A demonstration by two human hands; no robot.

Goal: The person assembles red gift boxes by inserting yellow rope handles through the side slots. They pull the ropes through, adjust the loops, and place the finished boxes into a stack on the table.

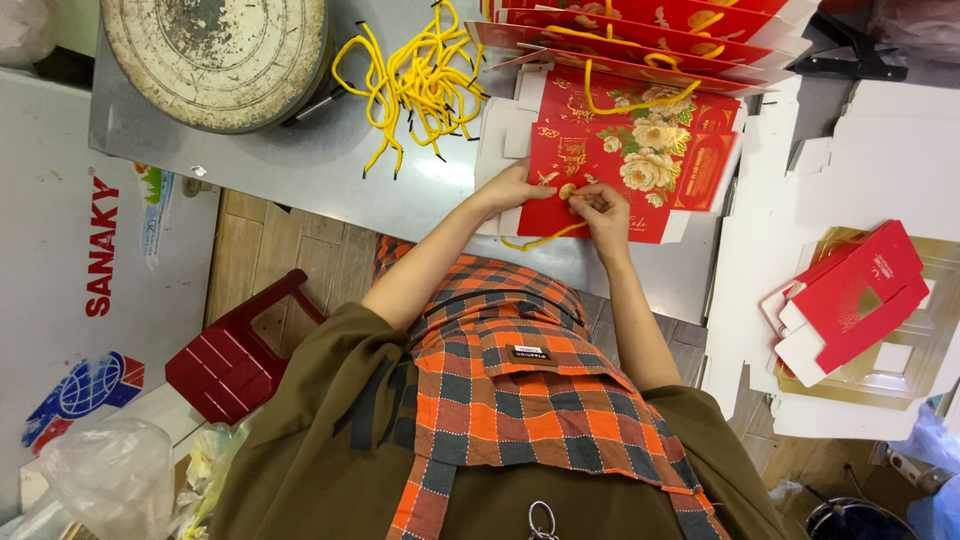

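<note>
Flat bag (620,180): showing red with cream-and-gold flowers
Cords (415,80): glowing yellow, black-tipped
Apron (520,400): displaying orange-and-grey check
Stool (235,350): showing dark red
Counter (310,160): appearing grey

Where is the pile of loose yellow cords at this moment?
In the head view, the pile of loose yellow cords lies on the grey metal table, upper middle, between the round worn disc and the stack of red flat boxes.

Grey metal table (330,170) with yellow cords (420,80), red flat boxes (630,160), round disc (215,55).
</note>
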